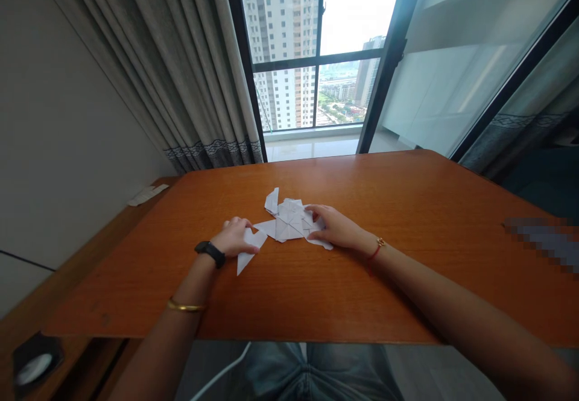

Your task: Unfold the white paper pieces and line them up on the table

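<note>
White folded paper pieces [289,220] lie overlapping near the middle of the wooden table, with creases and pointed corners showing. My left hand [233,238], with a black watch at the wrist, grips a separate folded paper piece [245,261] by its left side, thumb on top. That piece's upper right corner reaches close to the pointed left flap of the group. On the opposite side, the fingers and thumb of my right hand [335,227] curve around the group's right-hand piece [320,242]. An upright-looking paper flap [272,201] stands out at the group's upper left.
The brown table [398,196] extends to a window [316,87] and a grey curtain [181,57]. A pale flat item [148,195] lies on the ledge at left. A blurred-out object [549,241] is at the table's right. A white cable [221,374] hangs below the front edge.
</note>
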### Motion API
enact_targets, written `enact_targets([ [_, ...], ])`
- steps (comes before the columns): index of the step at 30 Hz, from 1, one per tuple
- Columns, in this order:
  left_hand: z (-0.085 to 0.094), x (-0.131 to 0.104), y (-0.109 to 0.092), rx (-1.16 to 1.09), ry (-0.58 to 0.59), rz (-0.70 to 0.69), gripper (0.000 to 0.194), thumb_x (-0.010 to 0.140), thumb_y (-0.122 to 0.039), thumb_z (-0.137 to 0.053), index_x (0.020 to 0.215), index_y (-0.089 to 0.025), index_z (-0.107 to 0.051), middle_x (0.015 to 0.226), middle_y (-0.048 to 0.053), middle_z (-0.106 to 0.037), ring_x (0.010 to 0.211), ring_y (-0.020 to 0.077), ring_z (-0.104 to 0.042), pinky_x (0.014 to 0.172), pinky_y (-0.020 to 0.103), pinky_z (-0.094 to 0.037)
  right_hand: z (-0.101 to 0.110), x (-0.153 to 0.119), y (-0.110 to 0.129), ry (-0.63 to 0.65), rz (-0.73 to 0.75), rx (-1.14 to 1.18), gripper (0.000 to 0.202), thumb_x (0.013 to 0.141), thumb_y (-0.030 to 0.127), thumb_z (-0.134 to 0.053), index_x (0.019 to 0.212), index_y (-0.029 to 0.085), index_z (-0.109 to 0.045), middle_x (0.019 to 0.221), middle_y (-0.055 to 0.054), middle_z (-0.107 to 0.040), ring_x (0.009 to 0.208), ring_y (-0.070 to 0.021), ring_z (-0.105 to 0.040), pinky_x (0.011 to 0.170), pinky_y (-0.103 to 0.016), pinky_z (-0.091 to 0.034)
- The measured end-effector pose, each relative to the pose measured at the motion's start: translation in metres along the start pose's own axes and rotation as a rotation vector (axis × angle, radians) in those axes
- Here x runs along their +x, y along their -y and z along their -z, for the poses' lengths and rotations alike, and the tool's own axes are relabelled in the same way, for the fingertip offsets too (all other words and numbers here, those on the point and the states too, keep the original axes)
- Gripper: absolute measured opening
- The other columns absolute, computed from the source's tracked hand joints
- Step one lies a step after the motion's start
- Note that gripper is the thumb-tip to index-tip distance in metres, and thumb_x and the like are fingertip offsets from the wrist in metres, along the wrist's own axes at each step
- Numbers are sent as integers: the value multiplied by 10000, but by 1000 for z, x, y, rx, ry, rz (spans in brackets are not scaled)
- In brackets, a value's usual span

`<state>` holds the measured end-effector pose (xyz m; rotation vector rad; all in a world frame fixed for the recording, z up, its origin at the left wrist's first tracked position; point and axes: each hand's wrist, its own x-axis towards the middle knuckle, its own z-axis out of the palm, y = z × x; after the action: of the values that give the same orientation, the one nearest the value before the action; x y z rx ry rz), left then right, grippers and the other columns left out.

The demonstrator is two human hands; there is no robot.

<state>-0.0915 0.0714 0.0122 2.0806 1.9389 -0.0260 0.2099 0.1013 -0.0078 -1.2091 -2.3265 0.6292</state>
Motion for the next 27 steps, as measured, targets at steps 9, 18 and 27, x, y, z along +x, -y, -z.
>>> enact_targets([
  [9,34,-16,-14,-789,-291,-104,435,613,-445,-755,909,-182,-575,873,23,-661,813,209,-615,719,309,-467,20,10,-17,-234,-94,288,403,702,147,-641,1101,169,-588,828,-1,-604,734,-143,-569,686,-271,-456],
  [18,26,80,-55,-768,-451,55,416,835,-349,-610,1175,-131,-512,1270,156,-564,1143,213,-560,907,294,-458,15,14,-8,-340,-159,743,521,797,396,-602,1280,252,-468,1243,-92,-549,1105,-218,-560,897,-386,-490],
  [27,12,125,-42,-581,-350,273,313,533,-268,-820,730,-171,-597,858,121,-695,973,351,-627,747,353,-481,-4,4,-6,-242,-136,-25,472,794,351,-618,1233,190,-555,1343,-122,-507,1273,-311,-393,1069,-557,-237],
])
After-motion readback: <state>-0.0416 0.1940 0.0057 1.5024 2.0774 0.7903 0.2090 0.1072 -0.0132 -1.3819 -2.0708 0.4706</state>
